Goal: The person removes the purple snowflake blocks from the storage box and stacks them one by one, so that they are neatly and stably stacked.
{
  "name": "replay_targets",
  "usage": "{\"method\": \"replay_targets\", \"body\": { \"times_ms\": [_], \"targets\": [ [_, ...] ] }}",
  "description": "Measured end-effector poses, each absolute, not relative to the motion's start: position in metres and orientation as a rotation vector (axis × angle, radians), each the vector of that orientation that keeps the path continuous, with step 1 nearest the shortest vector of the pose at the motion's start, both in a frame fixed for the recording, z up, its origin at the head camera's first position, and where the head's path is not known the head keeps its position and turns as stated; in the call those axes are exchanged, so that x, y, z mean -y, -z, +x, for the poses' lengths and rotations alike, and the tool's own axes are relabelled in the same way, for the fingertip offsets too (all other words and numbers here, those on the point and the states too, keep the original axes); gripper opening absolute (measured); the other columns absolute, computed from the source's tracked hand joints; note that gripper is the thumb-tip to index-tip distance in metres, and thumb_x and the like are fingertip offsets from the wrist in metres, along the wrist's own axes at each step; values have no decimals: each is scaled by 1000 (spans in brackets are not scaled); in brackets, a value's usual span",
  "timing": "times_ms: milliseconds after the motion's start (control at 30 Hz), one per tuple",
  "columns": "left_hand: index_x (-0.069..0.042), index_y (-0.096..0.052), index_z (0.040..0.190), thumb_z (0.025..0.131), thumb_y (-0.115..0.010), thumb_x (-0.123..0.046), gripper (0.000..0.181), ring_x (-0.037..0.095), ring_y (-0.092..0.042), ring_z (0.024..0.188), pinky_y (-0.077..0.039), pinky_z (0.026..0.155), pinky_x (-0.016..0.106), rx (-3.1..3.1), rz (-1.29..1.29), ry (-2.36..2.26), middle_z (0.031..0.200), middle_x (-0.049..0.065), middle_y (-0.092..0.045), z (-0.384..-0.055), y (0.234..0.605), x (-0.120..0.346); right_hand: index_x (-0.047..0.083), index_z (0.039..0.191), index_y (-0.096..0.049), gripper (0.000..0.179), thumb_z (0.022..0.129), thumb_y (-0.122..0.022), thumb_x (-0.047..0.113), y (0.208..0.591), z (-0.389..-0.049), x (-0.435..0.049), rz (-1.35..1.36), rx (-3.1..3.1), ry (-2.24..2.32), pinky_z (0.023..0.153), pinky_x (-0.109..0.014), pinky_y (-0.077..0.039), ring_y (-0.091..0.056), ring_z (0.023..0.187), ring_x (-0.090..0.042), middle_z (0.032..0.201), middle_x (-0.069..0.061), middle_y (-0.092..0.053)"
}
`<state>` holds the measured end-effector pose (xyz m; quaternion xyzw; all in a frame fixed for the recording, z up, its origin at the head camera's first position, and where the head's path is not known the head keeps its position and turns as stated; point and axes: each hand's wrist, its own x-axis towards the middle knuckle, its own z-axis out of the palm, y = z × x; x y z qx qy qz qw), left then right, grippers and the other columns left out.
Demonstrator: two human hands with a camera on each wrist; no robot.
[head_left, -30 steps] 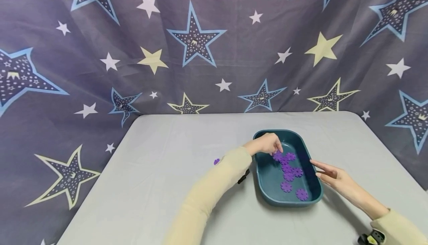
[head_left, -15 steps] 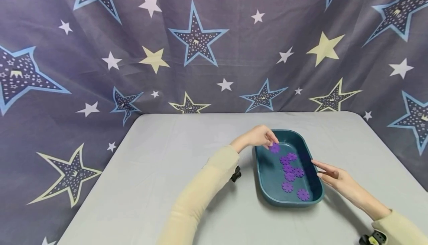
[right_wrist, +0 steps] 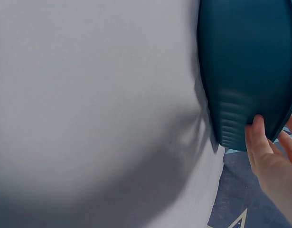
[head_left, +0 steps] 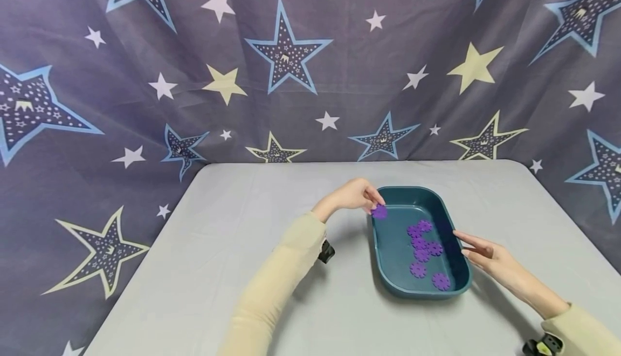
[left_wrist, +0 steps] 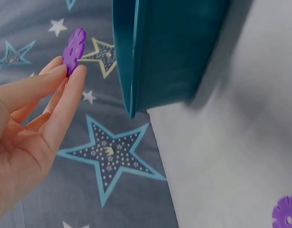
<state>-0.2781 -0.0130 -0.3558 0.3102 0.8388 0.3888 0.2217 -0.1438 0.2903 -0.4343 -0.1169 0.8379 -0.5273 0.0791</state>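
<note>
My left hand point(head_left: 356, 194) pinches a purple notched plastic disc point(head_left: 379, 211) between thumb and fingertips, over the far left rim of the teal bin point(head_left: 405, 286). The left wrist view shows the held disc point(left_wrist: 74, 50) on edge, apart from the bin's wall point(left_wrist: 179, 52). Inside the bin several like discs point(head_left: 421, 244) lie mostly bunched and overlapping, with one disc point(head_left: 441, 281) by itself toward the near right corner. On the right, my right hand point(head_left: 499, 267) touches the outside of the bin with extended fingers; the right wrist view shows a fingertip point(right_wrist: 258, 122) against its outer wall.
The bin stands right of centre on a table with a pale cloth point(head_left: 218, 269). Another purple disc point(left_wrist: 286, 213) lies on that cloth in the left wrist view; the head view does not show it. A star-patterned curtain point(head_left: 335, 75) hangs behind and beside the table.
My left hand has lifted a purple disc from the far part of the bin and moved left with it to the rim. My right hand stays against the bin's right side.
</note>
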Motion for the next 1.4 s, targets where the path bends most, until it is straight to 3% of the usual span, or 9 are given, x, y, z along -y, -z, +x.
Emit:
{"method": "replay_targets", "body": {
  "times_ms": [833, 1233, 1400],
  "targets": [
    [9, -64, 94, 79, -53, 12, 19, 19, -63, 67, -51, 63, 22, -2405, 748, -1115, 88, 19, -65, -273, 378, 80, -1, 133, -36, 49, 91, -48, 22, 435, -143, -291, -338, -2522, 1565, 76, -9, -40, -41, 101, 15, 116, 25, -43],
    [7, -66, 91, 78, -53, 10, 19, 13, -60, 61, -52, 64, 30, -2486, 767, -1088, 84, 16, -67, -269, 396, 106, -2, 133, -35, 50, 91, -48, 23, 434, -142, -290, -349, -2519, 1567, 77, -9, -39, -40, 102, 15, 115, 27, -43],
    [11, -64, 91, 78, -50, 13, 20, 22, -62, 68, -52, 64, 32, -2502, 723, -1085, 84, 19, -66, -258, 392, 112, -2, 133, -34, 50, 92, -47, 23, 435, -143, -290, -353, -2499, 1579, 77, -8, -38, -39, 103, 15, 116, 29, -41]
  ]
}}
